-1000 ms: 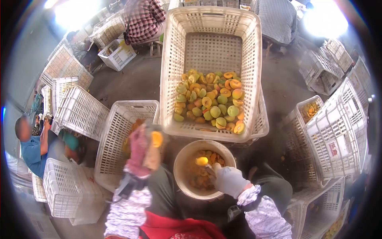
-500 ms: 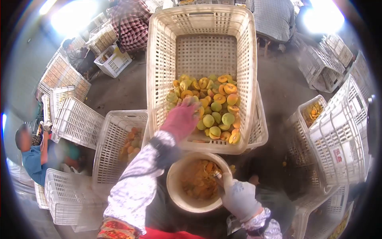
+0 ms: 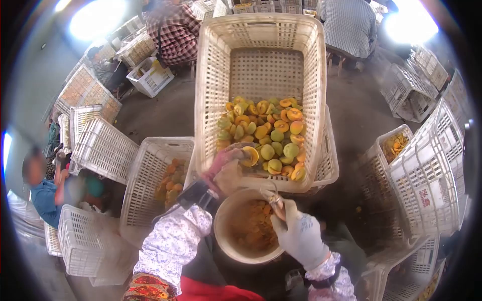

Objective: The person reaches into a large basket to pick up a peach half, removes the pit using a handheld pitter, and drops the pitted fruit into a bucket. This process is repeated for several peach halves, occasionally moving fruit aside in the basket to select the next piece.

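My left hand (image 3: pixel 227 165), in a reddish glove, is closed on a peach half (image 3: pixel 249 156) at the near edge of a large white crate (image 3: pixel 315 150). Behind it in the crate lie many halved peaches (image 3: pixel 276 135), green-yellow outside and orange on the cut faces. Gripped in my right hand (image 3: pixel 301 236), gloved in pale grey, is a pitting tool (image 3: pixel 276 201) with a thin metal loop. That tool is over the rim of a white bucket (image 3: pixel 221 236). Orange scraps (image 3: pixel 253 226) lie inside the bucket.
A second crate (image 3: pixel 131 200) with peach pieces stands at left. Stacked crates (image 3: pixel 427 180) line the right side, one with orange fruit (image 3: pixel 395 145). A person in a blue shirt (image 3: pixel 45 200) is at far left; other people (image 3: pixel 346 27) sit beyond the big crate.
My left hand has drawn back from the peach pile toward me and now holds a peach half. My right hand has raised the pitting tool from inside the bucket to its rim.
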`<state>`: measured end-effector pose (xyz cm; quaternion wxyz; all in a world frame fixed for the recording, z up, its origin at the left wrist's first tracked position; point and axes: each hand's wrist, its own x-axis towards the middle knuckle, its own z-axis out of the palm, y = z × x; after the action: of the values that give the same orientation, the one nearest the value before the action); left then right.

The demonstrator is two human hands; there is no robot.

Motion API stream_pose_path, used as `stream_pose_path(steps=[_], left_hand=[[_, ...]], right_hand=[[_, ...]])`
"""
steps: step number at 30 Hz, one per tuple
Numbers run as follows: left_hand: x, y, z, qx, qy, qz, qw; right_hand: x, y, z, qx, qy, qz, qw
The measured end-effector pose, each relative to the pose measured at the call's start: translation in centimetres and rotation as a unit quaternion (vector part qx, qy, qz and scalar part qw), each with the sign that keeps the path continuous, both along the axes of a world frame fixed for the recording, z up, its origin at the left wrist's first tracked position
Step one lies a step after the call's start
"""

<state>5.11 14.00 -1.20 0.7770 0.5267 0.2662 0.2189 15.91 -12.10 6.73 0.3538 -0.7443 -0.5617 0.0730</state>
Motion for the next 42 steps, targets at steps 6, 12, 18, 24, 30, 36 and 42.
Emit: stream_pose_path(steps=[6, 12, 18, 24, 30, 36, 42], left_hand=[[-4.0, -9.4, 6.0, -0.043, -0.138, 0.058, 0.988], [-5.3, -10.1, 5.6, -0.107, -0.182, 0.084, 0.974], [-5.7, -10.0, 6.2, -0.111, -0.166, 0.077, 0.977], [-5.5, -10.3, 6.7, -0.249, -0.147, 0.118, 0.95], [-5.6, -11.5, 9.0, -0.116, -0.117, 0.189, 0.968], [-5.6, -10.8, 8.5, -0.044, -0.028, 0.218, 0.974], [-6.3, -9.9, 8.5, -0.063, 0.043, 0.116, 0.99]], right_hand=[[-1.6, 1.9, -0.4, 0.084, -0.01, 0.097, 0.992], [-3.8, 2.5, -0.6, -0.14, -0.023, 0.112, 0.984], [-3.9, 3.9, -0.8, -0.053, -0.008, 0.103, 0.993], [-4.4, 4.4, -1.8, -0.127, -0.1, 0.104, 0.981], [-5.7, 4.6, -1.4, -0.176, 0.015, 0.105, 0.979], [-5.2, 3.7, -2.7, -0.069, 0.077, 0.166, 0.981], [-3.9, 4.4, -0.2, -0.126, 0.215, 0.234, 0.94]])
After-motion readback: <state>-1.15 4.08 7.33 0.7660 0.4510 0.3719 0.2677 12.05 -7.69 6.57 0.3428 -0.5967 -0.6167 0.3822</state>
